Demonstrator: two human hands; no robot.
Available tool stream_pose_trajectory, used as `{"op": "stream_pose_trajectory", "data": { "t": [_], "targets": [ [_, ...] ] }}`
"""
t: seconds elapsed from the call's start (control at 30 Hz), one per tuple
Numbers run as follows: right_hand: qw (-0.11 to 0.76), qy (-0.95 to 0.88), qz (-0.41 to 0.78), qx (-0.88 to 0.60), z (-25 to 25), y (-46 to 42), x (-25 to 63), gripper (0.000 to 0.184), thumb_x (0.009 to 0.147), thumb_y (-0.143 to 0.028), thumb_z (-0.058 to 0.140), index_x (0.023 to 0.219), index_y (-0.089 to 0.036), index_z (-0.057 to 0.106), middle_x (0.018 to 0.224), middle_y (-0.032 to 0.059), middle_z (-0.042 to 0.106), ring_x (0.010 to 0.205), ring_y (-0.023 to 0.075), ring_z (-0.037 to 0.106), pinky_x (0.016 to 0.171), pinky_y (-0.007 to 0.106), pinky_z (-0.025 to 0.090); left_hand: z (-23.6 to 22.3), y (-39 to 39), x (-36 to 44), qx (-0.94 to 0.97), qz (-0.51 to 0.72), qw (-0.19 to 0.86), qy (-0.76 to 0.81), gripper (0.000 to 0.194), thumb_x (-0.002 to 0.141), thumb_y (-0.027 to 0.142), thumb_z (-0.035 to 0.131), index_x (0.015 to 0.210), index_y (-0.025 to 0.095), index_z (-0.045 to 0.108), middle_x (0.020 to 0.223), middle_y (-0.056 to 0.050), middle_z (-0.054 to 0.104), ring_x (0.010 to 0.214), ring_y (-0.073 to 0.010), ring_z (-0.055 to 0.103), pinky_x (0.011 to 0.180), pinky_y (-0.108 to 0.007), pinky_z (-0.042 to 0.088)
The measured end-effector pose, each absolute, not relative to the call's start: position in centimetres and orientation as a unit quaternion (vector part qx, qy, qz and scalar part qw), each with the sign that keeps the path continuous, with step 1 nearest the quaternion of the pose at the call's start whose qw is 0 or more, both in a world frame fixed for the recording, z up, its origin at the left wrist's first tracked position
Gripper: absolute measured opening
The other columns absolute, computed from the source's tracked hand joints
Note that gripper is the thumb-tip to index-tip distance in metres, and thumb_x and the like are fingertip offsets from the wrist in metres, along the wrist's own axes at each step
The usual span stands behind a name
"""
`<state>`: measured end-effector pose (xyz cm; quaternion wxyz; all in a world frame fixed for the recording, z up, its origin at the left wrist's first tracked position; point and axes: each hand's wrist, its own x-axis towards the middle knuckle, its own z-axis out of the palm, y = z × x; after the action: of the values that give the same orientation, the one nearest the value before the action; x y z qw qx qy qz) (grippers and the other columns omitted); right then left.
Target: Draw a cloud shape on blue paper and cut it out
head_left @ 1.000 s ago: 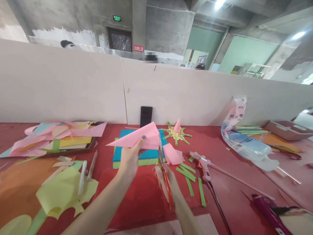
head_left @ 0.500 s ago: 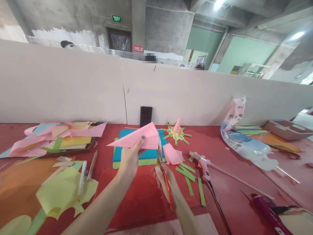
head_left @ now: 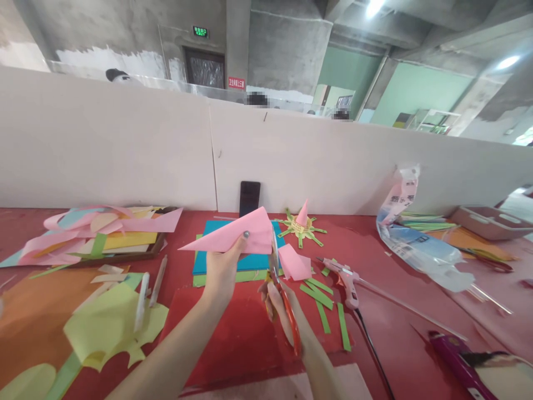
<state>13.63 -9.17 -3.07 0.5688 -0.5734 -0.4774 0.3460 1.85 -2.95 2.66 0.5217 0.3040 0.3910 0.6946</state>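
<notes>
Frame centre — left hand (head_left: 221, 275) pinches pink paper (head_left: 237, 234), presumably steadying its wide end; right hand (head_left: 280, 312) clasps scissors (head_left: 296, 333) alongside, fingers curled round handles.

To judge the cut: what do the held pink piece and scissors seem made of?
Held pink piece: probably matte stiff paper or thin card; it shows crisp edges and a point. Scissors: blades likely metal, greyish with some sheen; handle probably smooth plastic, glossy orange-red.

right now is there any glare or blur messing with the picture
Head view: the ceiling lights glare white; head view again: the pink paper and scissors look slightly soft but readable; same head view: pixelated patches show above the white partition.
</notes>
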Motion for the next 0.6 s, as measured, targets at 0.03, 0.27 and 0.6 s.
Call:
{"op": "stream_pose_trajectory", "data": {
  "t": [0.03,0.27,0.6],
  "targets": [
    [0.563,-0.481,0.352,-0.573,-3.01,-9.18,13.64,0.03,0.087,-0.031,0.053,0.113,-0.016,0.054,0.114,0.0066,0.055,0.096,0.0213,0.057,0.08,0.039,0.049,2.58,-2.95,1.85,0.304,0.697,0.517,0.393,0.04,0.057,0.031,0.078,0.091,0.013,0.066,0.094,-0.008,0.069,0.091,-0.0219,0.063,0.075,-0.033,0.056],
    [0.529,-0.504,0.376,-0.57,-2.62,-9.43,13.49,0.027,0.088,-0.033,0.052,0.108,-0.015,0.056,0.106,0.0051,0.058,0.088,0.0187,0.059,0.075,0.035,0.051,2.35,-2.91,2.05,0.305,0.7,0.516,0.389,0.041,0.058,0.031,0.077,0.093,0.013,0.066,0.094,-0.007,0.069,0.088,-0.0217,0.064,0.074,-0.033,0.056],
    [0.531,-0.508,0.367,-0.571,-2.1,-9.3,13.54,0.035,0.071,-0.05,0.059,0.052,-0.022,0.05,0.043,-0.0036,0.036,0.039,0.0106,0.036,0.034,0.022,0.028,2.52,-3.13,2.01,0.305,0.701,0.515,0.388,0.042,0.059,0.031,0.077,0.095,0.013,0.065,0.097,-0.009,0.068,0.094,-0.0239,0.062,0.077,-0.036,0.056]
  ]
}}
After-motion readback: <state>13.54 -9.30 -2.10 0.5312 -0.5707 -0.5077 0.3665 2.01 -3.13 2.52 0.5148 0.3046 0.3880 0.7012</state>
